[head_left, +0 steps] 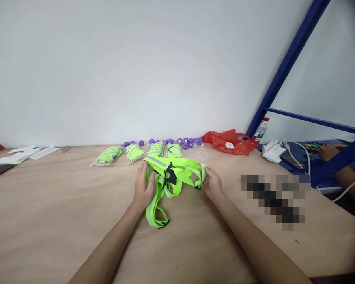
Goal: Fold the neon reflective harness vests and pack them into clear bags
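Between my hands is a neon-yellow reflective vest (158, 185) made of straps with silver stripes and a black patch near its middle. My left hand (144, 185) grips its left side, the thumb lying over the straps. At the right end, the fingers of my right hand (212, 182) pinch a strap loop. One loop with a black buckle piece hangs or lies toward me below my left hand. Beyond the vest, several folded vests in clear bags stand in a row, among them a bagged vest (109, 154) at the left.
Purple round parts (186, 144) lie along the wall beside a red plastic bag (230, 142). A bottle (260, 129), a white charger (272, 152) and cables sit by the blue frame (286, 59). White paper (20, 153) lies far left. Another person's hand (328, 152) is at right.
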